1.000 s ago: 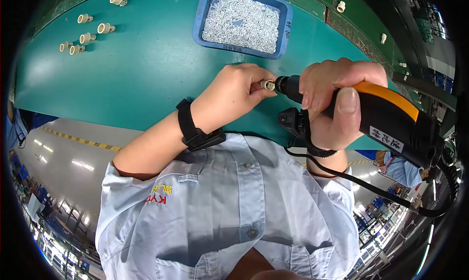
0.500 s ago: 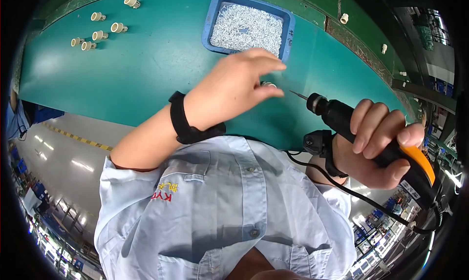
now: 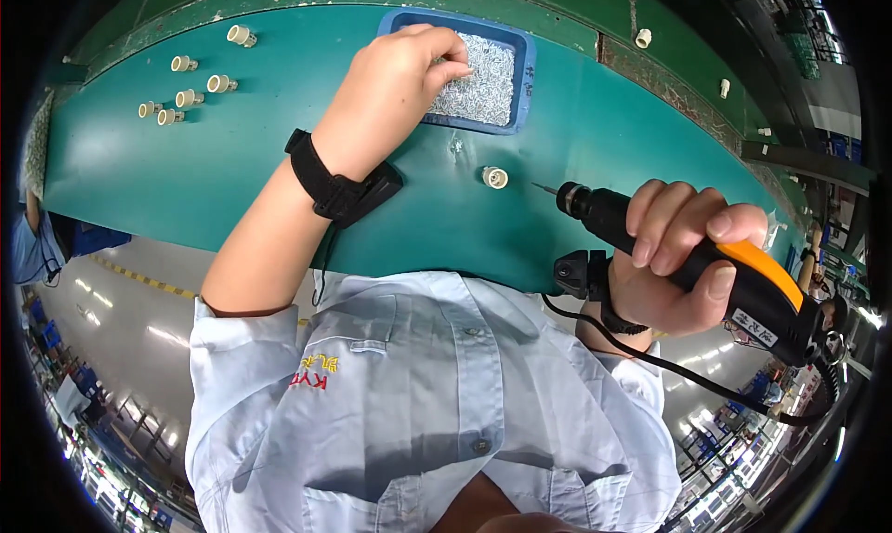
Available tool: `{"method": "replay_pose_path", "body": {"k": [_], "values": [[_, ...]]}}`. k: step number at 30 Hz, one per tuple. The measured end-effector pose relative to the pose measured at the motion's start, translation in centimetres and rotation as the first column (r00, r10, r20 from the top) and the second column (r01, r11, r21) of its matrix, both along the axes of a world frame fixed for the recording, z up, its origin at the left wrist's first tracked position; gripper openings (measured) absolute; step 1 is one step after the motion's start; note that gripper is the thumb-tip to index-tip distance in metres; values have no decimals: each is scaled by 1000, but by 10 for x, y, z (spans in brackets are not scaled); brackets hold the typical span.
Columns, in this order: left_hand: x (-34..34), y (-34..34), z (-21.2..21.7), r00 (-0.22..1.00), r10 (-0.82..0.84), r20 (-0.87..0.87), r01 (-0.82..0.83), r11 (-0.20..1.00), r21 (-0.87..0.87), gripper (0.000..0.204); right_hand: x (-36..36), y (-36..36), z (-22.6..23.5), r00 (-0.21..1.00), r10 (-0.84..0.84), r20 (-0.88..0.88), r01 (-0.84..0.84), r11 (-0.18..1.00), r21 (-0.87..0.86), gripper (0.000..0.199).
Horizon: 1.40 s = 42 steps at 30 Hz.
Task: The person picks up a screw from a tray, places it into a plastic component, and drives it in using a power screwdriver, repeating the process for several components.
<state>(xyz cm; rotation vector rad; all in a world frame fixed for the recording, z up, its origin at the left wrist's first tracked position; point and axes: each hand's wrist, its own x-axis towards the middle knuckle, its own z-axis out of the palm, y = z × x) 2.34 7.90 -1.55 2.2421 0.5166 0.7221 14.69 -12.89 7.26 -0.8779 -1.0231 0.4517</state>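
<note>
My left hand (image 3: pixel 395 82) is in the blue plastic tray of small silver screws (image 3: pixel 483 73) at the green desk's (image 3: pixel 186 175) far edge, fingers pinched; my right hand (image 3: pixel 674 259) grips the black-and-orange electric screwdriver (image 3: pixel 706 263), tip beside a small cream plastic cap (image 3: pixel 495 177)

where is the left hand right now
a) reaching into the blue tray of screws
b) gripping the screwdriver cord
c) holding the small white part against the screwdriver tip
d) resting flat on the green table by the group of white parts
a: the left hand has its fingertips down among the screws in the blue tray, while the small white part lies alone on the table and the right hand holds the screwdriver.
</note>
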Motion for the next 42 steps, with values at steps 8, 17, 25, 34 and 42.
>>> {"method": "replay_pose_path", "body": {"k": [8, 17, 25, 34, 42], "values": [[1, 2, -7, 983, -22, -180, 12, 998, -55, 12, -1, -1, 7, 1000, 3, -12, -4, 1000, -9, 34], [6, 3, -1, 942, -221, -251, 212, 975, -64, 15, -14, -4, 11, 987, -155, -51, 149, 984, -102, 32], [10, 6, -5, 987, -128, -100, 117, 987, -113, 7, 9, -8, -1, 978, -194, -80, 188, 979, -79, 19], [12, -1, 9, 987, -106, -121, 91, 988, -123, 17, 7, -4, 4, 968, -212, -135, 203, 976, -78, 14], [5, -9, 4, 995, -86, -52, 70, 962, -264, 25, 5, -1, 7, 978, -200, -64, 195, 978, -80, 12]]}}
